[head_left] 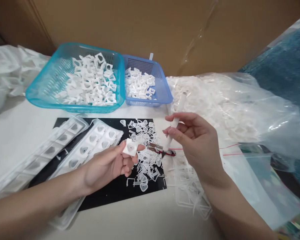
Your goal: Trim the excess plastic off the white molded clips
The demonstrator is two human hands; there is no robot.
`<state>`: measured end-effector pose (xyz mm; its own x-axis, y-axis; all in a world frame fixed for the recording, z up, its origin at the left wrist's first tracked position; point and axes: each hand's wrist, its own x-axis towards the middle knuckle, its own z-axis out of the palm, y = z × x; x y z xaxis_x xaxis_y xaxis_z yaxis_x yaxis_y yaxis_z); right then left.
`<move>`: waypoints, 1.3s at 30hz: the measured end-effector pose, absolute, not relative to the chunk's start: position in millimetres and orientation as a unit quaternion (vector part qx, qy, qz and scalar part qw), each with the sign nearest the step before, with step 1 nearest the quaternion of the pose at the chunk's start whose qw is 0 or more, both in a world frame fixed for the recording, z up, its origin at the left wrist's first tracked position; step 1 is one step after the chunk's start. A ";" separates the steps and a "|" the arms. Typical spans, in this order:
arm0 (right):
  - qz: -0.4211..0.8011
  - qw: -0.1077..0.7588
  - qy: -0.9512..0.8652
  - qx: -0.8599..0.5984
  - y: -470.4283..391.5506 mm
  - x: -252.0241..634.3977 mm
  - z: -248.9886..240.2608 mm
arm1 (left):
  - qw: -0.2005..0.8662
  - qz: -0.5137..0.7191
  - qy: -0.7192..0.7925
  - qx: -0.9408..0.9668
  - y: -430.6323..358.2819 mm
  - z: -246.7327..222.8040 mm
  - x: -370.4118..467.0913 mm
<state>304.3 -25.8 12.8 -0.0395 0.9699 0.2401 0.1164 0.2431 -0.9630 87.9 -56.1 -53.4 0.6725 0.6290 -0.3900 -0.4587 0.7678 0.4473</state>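
Pinched between the thumb and fingers of my left hand (107, 165) is a small white square plastic piece (130, 147) with a rounded recess in its face. My right hand (196, 138) grips a white pen-like stick (174, 123), tilted, its lower end pointing down toward the loose parts. Below and between the hands, many small translucent plastic bits (146, 166) lie scattered on a black mat (102, 196). A red-and-black handled tool (168, 152) rests by the stick's lower end, partly hidden.
Two clear compartment trays (96, 138) lie on the left. Behind are a teal basket (46, 103) and a blue basket (165, 90), both holding white pieces. A plastic bag of parts (230, 110) fills the back right. Empty plastic frames (190, 196) and a zip bag (260, 180) lie right.
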 end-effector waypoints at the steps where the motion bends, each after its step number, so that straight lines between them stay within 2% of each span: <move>1: 0.403 0.555 -0.575 -0.446 -27.5 297.7 14.0 | 0.896 0.304 0.273 0.175 -57.0 -53.1 88.3; 4: 0.405 0.607 -0.547 -0.410 -38.6 275.6 15.2 | 0.884 0.309 0.274 0.221 -59.9 -52.1 89.1; 16: 0.378 0.628 -0.593 -0.333 -66.0 256.8 6.1 | 0.871 0.320 0.251 0.275 -61.5 -48.2 89.8; 22: 0.348 0.573 -0.673 -0.312 -62.3 262.1 3.4 | 0.872 0.314 0.261 0.270 -61.5 -48.5 89.7; 28: 0.227 0.399 -0.853 -0.249 -52.1 274.9 5.0 | 0.868 0.327 0.266 0.264 -62.4 -51.5 89.6; 31: 0.157 0.355 -0.890 -0.239 -51.7 277.8 0.4 | 0.869 0.338 0.281 0.228 -62.1 -51.7 90.4; 35: 0.010 0.345 -0.916 -0.207 -56.2 273.2 -6.1 | 0.872 0.333 0.294 0.204 -61.4 -51.1 90.6; 39: 0.013 0.376 -0.881 -0.287 -64.3 262.9 -10.2 | 0.875 0.346 0.280 0.191 -60.7 -51.1 90.5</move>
